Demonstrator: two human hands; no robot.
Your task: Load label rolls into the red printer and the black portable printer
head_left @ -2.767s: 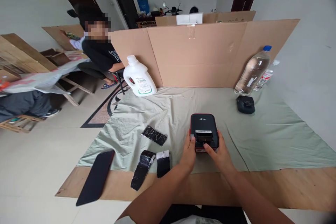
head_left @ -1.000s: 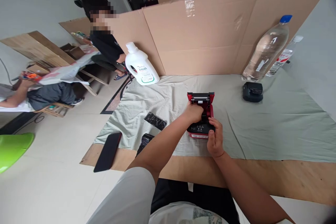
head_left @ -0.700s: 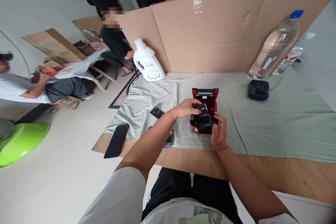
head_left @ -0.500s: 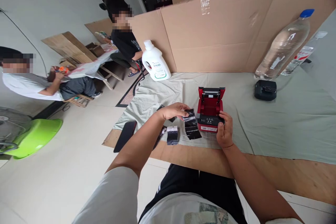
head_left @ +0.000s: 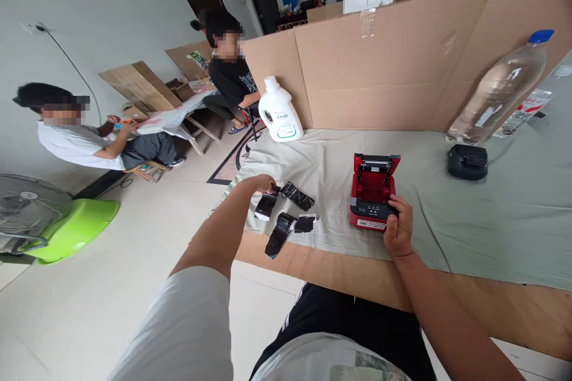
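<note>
My left hand (head_left: pixel 267 183) is at the left of the cloth, its fingers closed at the upper end of a black strip (head_left: pixel 266 205) with a pale lower edge. Beside it lie another shiny black strip (head_left: pixel 297 196), a longer black strip (head_left: pixel 279 236) and a small black piece with a white edge (head_left: pixel 305 224). My right hand (head_left: pixel 399 226) grips the front right corner of a small red and black label printer (head_left: pixel 369 211). The printer's lid stands up, and its red inner compartment shows with nothing in it.
A white jug (head_left: pixel 281 113) stands at the back left before a cardboard wall (head_left: pixel 370 77). Back right are a large clear bottle (head_left: pixel 498 89), a smaller bottle (head_left: pixel 522 110) and a black box (head_left: pixel 467 162). Two people sit at a low table beyond the left side.
My left hand has moved left, away from the printer, with the black strip. My right hand stays on the printer. The view has shifted, and the dark phone-like slab at the left no longer shows.
</note>
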